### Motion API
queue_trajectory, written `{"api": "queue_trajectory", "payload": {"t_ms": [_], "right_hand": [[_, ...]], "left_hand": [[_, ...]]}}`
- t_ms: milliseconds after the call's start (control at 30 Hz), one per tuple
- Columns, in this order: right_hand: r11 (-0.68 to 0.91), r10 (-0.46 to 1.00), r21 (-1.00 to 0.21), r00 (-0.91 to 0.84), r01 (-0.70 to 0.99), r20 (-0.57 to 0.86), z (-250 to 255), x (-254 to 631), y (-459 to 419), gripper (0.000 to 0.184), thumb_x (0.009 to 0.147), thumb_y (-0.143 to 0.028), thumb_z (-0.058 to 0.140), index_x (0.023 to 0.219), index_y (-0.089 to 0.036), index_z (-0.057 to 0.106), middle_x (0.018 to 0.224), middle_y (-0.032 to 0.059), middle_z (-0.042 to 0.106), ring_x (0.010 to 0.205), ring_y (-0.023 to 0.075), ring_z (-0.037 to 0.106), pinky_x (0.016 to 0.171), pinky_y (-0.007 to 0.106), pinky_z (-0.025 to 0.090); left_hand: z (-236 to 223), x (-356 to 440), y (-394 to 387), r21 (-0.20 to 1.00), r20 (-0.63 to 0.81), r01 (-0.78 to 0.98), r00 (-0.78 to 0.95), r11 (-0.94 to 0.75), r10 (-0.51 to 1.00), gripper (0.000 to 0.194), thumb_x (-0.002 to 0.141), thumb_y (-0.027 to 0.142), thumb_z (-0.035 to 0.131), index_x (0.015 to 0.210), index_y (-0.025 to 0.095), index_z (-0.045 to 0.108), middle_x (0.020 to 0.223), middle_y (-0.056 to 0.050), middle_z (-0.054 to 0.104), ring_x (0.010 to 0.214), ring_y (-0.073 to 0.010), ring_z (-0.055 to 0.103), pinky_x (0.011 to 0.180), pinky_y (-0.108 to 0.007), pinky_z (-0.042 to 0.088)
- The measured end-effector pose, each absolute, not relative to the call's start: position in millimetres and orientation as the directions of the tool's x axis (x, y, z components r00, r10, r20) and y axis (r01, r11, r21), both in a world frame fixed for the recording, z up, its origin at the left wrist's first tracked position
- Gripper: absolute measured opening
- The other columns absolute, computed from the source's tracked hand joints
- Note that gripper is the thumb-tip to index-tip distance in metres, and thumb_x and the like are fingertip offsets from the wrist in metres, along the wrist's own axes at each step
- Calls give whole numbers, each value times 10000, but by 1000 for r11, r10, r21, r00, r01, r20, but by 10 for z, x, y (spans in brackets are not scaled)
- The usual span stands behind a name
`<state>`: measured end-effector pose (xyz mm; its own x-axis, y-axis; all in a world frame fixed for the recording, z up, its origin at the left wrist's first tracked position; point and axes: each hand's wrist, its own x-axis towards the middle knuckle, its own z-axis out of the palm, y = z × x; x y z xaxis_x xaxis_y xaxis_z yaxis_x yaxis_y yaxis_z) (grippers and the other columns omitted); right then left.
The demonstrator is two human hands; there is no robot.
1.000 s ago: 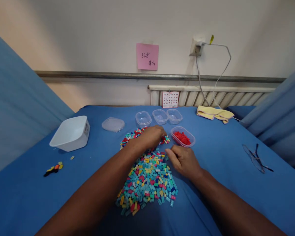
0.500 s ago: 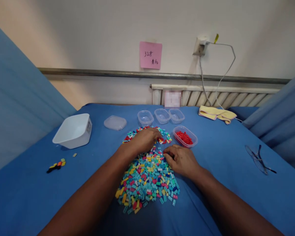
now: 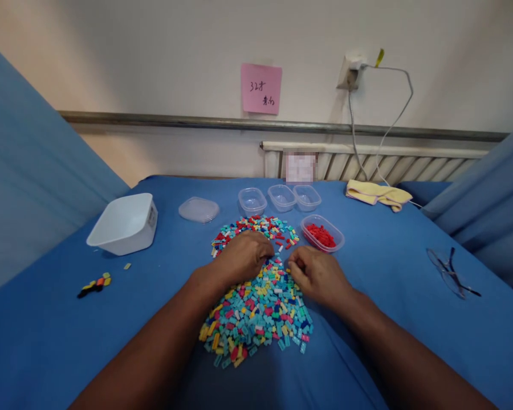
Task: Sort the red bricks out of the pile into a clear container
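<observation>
A heap of small multicoloured building bricks (image 3: 256, 313) lies on the blue cloth, mostly turquoise, with yellow, pink, red and dark blue ones mixed in. My left hand (image 3: 245, 253) is over its upper part, fingers curled down among the bricks; the fingertips are partly hidden. At the heap's right edge, my right hand (image 3: 318, 273) is closed with thumb and fingers together. What either hand pinches, if anything, is too small or hidden to name. Just beyond my right hand stands a see-through plastic tub (image 3: 340, 239) holding red bricks (image 3: 321, 234).
Three see-through tubs (image 3: 252, 200) stand behind the heap, with flat lids (image 3: 199, 210) to their left. A white bin (image 3: 123, 225) and a small group of black, yellow and orange pieces (image 3: 96, 285) are at left. Eyeglasses (image 3: 451, 273) and a yellow cloth (image 3: 378, 193) lie at right.
My left hand has drawn back a little toward me and left, uncovering red bricks at the heap's far end. My right hand's fingers have curled in more; it stays near the same spot.
</observation>
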<state>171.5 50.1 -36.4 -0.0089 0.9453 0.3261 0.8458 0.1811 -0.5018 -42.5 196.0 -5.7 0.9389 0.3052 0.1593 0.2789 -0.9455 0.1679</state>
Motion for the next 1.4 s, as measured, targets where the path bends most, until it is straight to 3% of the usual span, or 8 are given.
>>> {"api": "queue_trajectory", "payload": {"t_ms": [133, 233, 400, 600, 733, 867, 1167, 1400], "right_hand": [[101, 830, -455, 177, 885, 529, -266, 2064, 521, 283, 1103, -389, 546, 1082, -206, 760, 988, 98, 782, 865, 241, 699, 776, 354, 470], [42, 740, -445, 271, 894, 616, -223, 2258, 514, 293, 1100, -392, 564, 1109, -197, 783, 1021, 113, 798, 831, 244, 690, 768, 367, 492], [227, 816, -487, 108, 843, 567, -314, 2091, 446, 295, 1142, -407, 573, 1160, -210, 791, 1006, 86, 822, 815, 219, 730, 778, 348, 534], [442, 857, -449, -217, 776, 468, -520, 1747, 468, 262, 1162, -309, 561, 1294, -184, 750, 1155, 119, 817, 1053, 273, 756, 927, 411, 579], [572, 798, -453, -335, 684, 501, -542, 1712, 470, 190, 1157, -271, 587, 1202, -197, 756, 1016, 85, 808, 922, 245, 749, 844, 397, 589], [553, 802, -513, -251, 657, 543, -540, 1730, 460, 156, 1143, -233, 608, 1195, -215, 753, 982, 59, 808, 866, 212, 764, 784, 358, 594], [500, 829, -588, -157, 636, 536, -567, 1737, 465, 145, 1119, -216, 624, 1142, -235, 766, 960, 37, 828, 836, 200, 798, 745, 340, 602], [527, 809, -593, -144, 609, 570, -551, 1725, 464, 134, 1109, -196, 642, 1145, -231, 766, 951, 24, 829, 833, 187, 799, 755, 326, 595]], "left_hand": [[-72, -534, 2023, 252, 267, 196, 927, -948, 262, 370, 909, -15, 556, 1011, 193, 844, 1140, 3, 813, 1111, -210, 764, 1017, -363, 557], [-90, -593, 2094, 365, 343, 294, 840, -883, 421, 399, 979, 51, 510, 1190, 150, 835, 1247, -37, 794, 1195, -221, 742, 1074, -365, 554], [-67, -625, 2138, 446, 226, 451, 779, -773, 585, 347, 1069, 188, 543, 1284, 138, 811, 1281, -68, 760, 1232, -245, 706, 1083, -388, 531], [79, -523, 1945, 272, 14, 547, 820, -792, 571, 283, 1110, 388, 631, 1159, 215, 848, 1139, -55, 742, 1090, -238, 698, 858, -378, 478], [166, -476, 1870, 159, -76, 571, 820, -805, 567, 254, 1089, 347, 637, 1155, 245, 860, 1120, -63, 739, 1075, -258, 693, 836, -407, 454], [166, -476, 1878, 205, -113, 613, 789, -763, 603, 302, 989, 167, 639, 1169, 249, 867, 1218, -14, 775, 1156, -249, 711, 974, -405, 504], [175, -411, 1837, 146, -118, 571, 821, -808, 559, 272, 1019, 235, 645, 1190, 220, 856, 1195, -64, 773, 1161, -285, 708, 991, -423, 510], [205, -377, 1806, 77, -108, 650, 759, -756, 642, 163, 973, 221, 612, 987, 194, 772, 1025, -55, 765, 936, -270, 710, 749, -391, 428]]}}
